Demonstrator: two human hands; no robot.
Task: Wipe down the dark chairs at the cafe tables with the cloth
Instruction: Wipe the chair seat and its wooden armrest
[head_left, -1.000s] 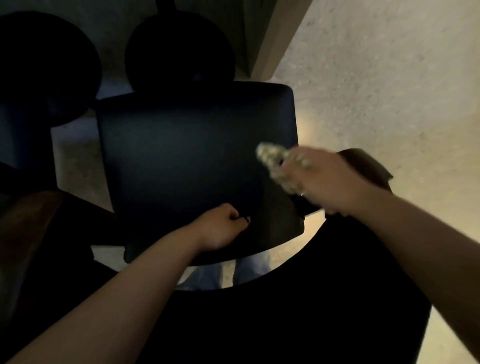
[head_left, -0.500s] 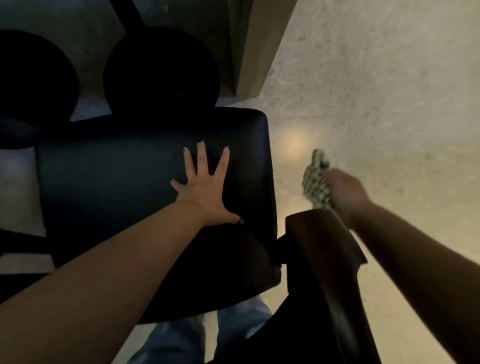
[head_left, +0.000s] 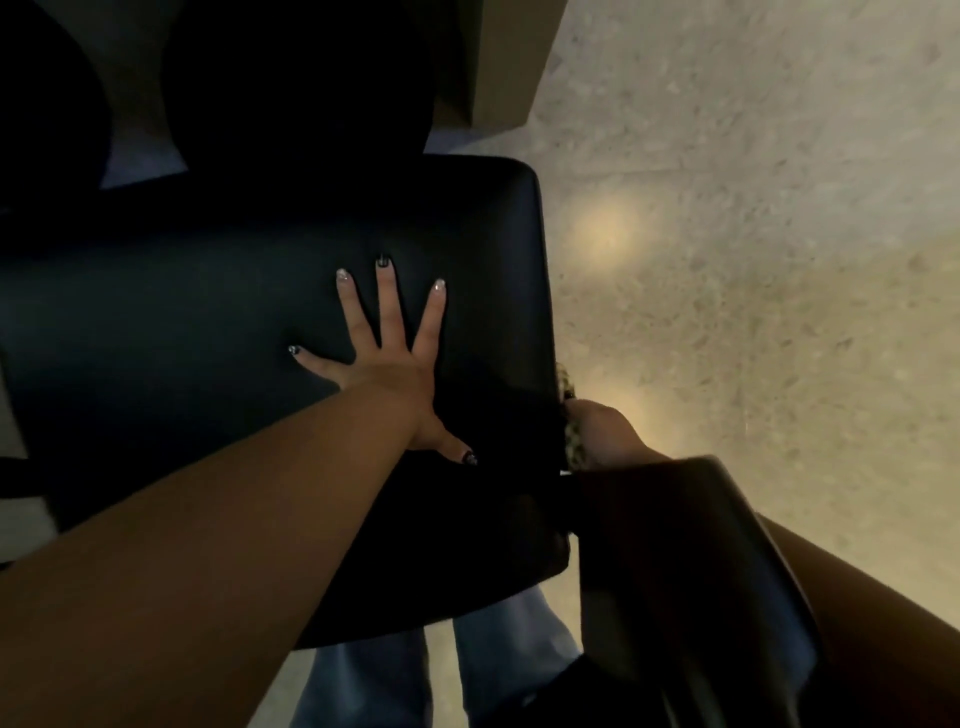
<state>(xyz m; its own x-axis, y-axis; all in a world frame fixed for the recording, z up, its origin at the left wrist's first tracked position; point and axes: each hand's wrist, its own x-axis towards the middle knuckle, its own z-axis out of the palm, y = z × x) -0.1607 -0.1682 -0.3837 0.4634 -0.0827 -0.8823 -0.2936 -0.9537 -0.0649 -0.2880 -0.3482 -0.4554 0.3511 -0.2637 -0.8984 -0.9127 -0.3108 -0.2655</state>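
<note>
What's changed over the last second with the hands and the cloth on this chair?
The left hand let go of the seat's near edge and now lies flat, fingers spread, on the dark seat. The right hand carried the cloth off the seat top, out over the floor, then back against the seat's right side edge. It grips the cloth throughout; the chair is the same one.

A pale speckled stone floor (head_left: 753, 260) fills the space right of the spread fingers (head_left: 387, 306), with two soft warm patches of reflected light (head_left: 605, 234) on it, one just beyond them and one nearer. Ahead of the fingers and to the right, a tan square pillar base (head_left: 501, 67) stands on the floor. Ahead and to the left lie round black shapes (head_left: 296, 78), too dark to identify, with strips of lighter floor between them.
</note>
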